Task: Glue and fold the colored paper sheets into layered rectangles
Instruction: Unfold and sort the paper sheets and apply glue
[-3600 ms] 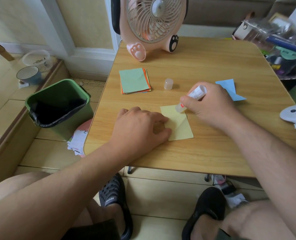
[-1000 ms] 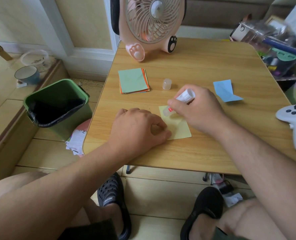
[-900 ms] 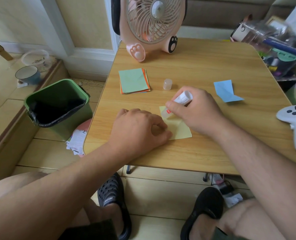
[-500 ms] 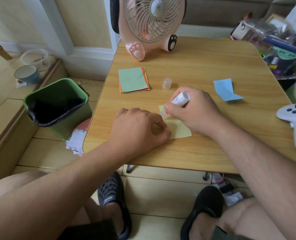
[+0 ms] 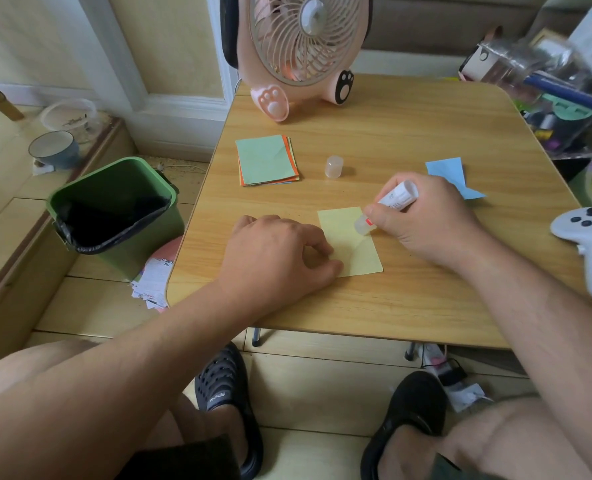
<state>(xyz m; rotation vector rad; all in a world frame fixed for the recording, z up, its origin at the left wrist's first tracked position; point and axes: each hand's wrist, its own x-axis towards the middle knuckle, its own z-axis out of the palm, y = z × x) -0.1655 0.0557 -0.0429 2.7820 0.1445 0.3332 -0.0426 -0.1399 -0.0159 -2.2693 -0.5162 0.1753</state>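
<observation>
Yellow paper (image 5: 351, 247), a pale rectangle with a faint diagonal crease, lies flat near the table's (image 5: 391, 133) near edge. The left hand (image 5: 277, 251) presses curled fingers on its left side, while the right hand (image 5: 426, 220) grips a white glue stick (image 5: 388, 206), tip touching the sheet's right edge.

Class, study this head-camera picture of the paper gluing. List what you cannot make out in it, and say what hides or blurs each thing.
1. Near-left corner of the yellow sheet: covered by the left hand.
2. Glue stick label: too small to read; the right hand wraps its middle.
3. Lower sheets in the paper stack: the green top sheet hides all but their edges.
4. Game controller: cut off by the right edge.
5. Clutter at upper right: blurred.
</observation>
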